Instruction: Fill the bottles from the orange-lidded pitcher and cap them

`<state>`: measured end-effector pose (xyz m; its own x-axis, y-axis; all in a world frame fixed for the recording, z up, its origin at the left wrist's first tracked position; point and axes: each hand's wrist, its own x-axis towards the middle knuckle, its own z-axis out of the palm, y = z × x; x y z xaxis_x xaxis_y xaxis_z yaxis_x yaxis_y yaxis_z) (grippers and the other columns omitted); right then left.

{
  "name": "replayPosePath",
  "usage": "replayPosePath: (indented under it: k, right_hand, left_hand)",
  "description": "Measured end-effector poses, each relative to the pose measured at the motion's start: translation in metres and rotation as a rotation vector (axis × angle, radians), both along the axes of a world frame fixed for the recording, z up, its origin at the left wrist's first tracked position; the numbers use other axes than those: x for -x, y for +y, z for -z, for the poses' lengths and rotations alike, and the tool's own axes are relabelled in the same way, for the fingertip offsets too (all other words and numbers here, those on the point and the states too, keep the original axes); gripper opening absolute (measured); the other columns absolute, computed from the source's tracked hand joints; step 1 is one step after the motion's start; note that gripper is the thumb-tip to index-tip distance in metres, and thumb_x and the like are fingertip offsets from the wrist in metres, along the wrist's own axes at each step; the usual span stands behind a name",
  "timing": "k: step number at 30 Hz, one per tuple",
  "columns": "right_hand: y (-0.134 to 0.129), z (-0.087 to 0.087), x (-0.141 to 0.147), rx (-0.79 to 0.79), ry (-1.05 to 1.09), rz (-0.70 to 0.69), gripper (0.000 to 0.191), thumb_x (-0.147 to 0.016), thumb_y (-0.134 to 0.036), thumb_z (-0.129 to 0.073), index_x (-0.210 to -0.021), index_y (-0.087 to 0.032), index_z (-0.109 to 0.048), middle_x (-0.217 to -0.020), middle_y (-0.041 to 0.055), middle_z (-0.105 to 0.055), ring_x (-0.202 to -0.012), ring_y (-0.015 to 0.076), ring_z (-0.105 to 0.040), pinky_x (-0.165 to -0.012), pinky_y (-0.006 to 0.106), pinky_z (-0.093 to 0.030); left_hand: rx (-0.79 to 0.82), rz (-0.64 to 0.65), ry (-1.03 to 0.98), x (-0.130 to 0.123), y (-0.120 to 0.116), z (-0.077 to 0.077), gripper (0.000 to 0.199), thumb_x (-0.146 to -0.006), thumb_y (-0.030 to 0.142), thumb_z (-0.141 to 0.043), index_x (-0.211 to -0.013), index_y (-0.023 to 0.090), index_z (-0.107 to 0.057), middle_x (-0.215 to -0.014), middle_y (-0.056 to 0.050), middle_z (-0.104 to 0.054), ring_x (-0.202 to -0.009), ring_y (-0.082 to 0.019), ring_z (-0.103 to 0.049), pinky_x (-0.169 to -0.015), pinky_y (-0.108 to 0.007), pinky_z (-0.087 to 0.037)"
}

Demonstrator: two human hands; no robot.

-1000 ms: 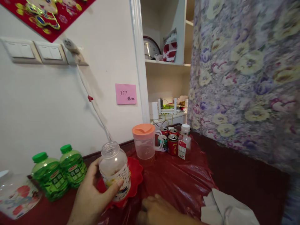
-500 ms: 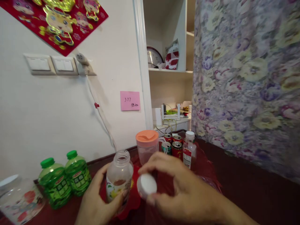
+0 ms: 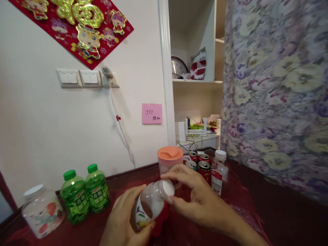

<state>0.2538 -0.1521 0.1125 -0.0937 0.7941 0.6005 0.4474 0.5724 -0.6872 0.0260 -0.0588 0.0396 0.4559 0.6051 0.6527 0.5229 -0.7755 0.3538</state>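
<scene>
A clear bottle with a printed fruit label leans to the right in my left hand, whose fingers wrap round its body. My right hand grips the white cap between thumb and fingers, and the cap sits at the bottle's mouth. Whether the cap is threaded on cannot be made out. Beneath the bottle lies a red object, partly hidden. Behind my right hand stands a clear pitcher with an orange lid.
Two green-capped bottles and a white-lidded jar stand at the left. Several cans and a white-capped bottle are at the back right, near crumpled plastic on the dark red table.
The bottle has gone from upright to tilted right, and the cap, earlier apart from it, is now at its mouth. The view has shifted left.
</scene>
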Motion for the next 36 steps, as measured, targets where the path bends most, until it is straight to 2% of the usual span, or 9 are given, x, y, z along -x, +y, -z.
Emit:
replayPosePath:
  k: [5,16,20,24,27,29,31,33,36]
  right_hand:
    - [-0.001,0.001,0.002,0.020,-0.047,-0.016,0.043,-0.078,-0.010,-0.066,-0.118,-0.025,-0.069,-0.105,0.0034,-0.062,-0.097,0.0172,-0.061,-0.086,0.034,-0.050]
    - [-0.003,-0.002,-0.003,0.075,-0.136,0.023,0.031,-0.076,-0.015,-0.070,-0.107,-0.022,-0.068,-0.099,0.0021,-0.062,-0.090,0.0165,-0.059,-0.079,0.031,-0.047]
    - [0.000,0.001,-0.001,0.076,-0.205,0.101,0.018,-0.081,-0.031,-0.073,-0.092,-0.019,-0.065,-0.089,0.0009,-0.062,-0.079,0.0153,-0.056,-0.069,0.030,-0.043]
    - [0.003,0.004,0.000,0.027,-0.396,0.289,0.036,-0.086,-0.053,-0.064,-0.077,-0.018,-0.061,-0.076,0.0017,-0.060,-0.069,0.0167,-0.051,-0.064,0.033,-0.036]
    - [-0.001,0.001,-0.001,0.059,-0.407,0.302,0.041,-0.084,-0.058,-0.066,-0.094,-0.018,-0.068,-0.088,0.0046,-0.065,-0.078,0.0206,-0.057,-0.069,0.035,-0.040]
    - [-0.006,-0.003,-0.003,0.095,-0.340,0.221,0.053,-0.080,-0.054,-0.072,-0.122,-0.022,-0.064,-0.109,0.0062,-0.066,-0.094,0.0229,-0.060,-0.079,0.036,-0.044]
    - [-0.009,-0.006,-0.004,0.105,-0.285,0.118,0.057,-0.084,-0.042,-0.072,-0.136,-0.027,-0.056,-0.120,0.0056,-0.062,-0.106,0.0210,-0.059,-0.091,0.035,-0.045]
    - [-0.009,-0.006,-0.004,0.094,-0.257,0.052,0.044,-0.090,-0.031,-0.066,-0.132,-0.026,-0.060,-0.117,0.0046,-0.062,-0.105,0.0174,-0.059,-0.094,0.033,-0.044]
    - [-0.004,-0.002,0.000,0.088,-0.283,0.116,0.023,-0.090,-0.036,-0.065,-0.105,-0.019,-0.068,-0.098,0.0036,-0.064,-0.090,0.0173,-0.058,-0.080,0.032,-0.045]
  left_hand:
    - [-0.014,0.007,0.018,-0.003,-0.002,0.002,0.066,-0.062,0.025,-0.078,-0.125,0.031,-0.061,-0.123,-0.006,-0.069,-0.111,-0.033,-0.065,-0.093,-0.040,-0.056]
    - [-0.091,0.052,0.056,-0.006,-0.008,-0.009,0.063,-0.063,0.019,-0.075,-0.123,0.030,-0.058,-0.117,-0.004,-0.070,-0.103,-0.027,-0.068,-0.086,-0.036,-0.059]
    - [-0.150,0.057,0.072,-0.006,-0.009,-0.010,0.065,-0.065,0.021,-0.075,-0.126,0.030,-0.056,-0.117,-0.004,-0.071,-0.102,-0.026,-0.069,-0.084,-0.035,-0.060]
    - [-0.193,0.050,0.090,-0.005,-0.009,-0.008,0.069,-0.063,0.022,-0.078,-0.127,0.031,-0.052,-0.116,-0.003,-0.070,-0.101,-0.026,-0.069,-0.082,-0.035,-0.061]
    - [-0.177,0.052,0.107,-0.004,-0.007,-0.007,0.070,-0.064,0.020,-0.076,-0.128,0.032,-0.050,-0.117,-0.002,-0.069,-0.103,-0.025,-0.068,-0.084,-0.034,-0.060]
    - [-0.152,0.052,0.118,-0.003,-0.005,-0.006,0.070,-0.066,0.020,-0.075,-0.130,0.032,-0.048,-0.120,-0.002,-0.068,-0.106,-0.025,-0.067,-0.086,-0.033,-0.059]
    - [-0.131,0.050,0.126,-0.002,-0.003,-0.005,0.071,-0.066,0.021,-0.075,-0.131,0.032,-0.047,-0.122,-0.002,-0.067,-0.108,-0.025,-0.066,-0.088,-0.034,-0.058]
    - [-0.125,0.046,0.123,-0.002,-0.003,-0.005,0.070,-0.066,0.023,-0.076,-0.129,0.031,-0.049,-0.122,-0.003,-0.067,-0.108,-0.026,-0.067,-0.087,-0.034,-0.059]
    - [-0.145,0.050,0.110,-0.003,-0.005,-0.006,0.068,-0.065,0.025,-0.078,-0.127,0.031,-0.051,-0.118,-0.004,-0.069,-0.104,-0.027,-0.068,-0.084,-0.035,-0.060]
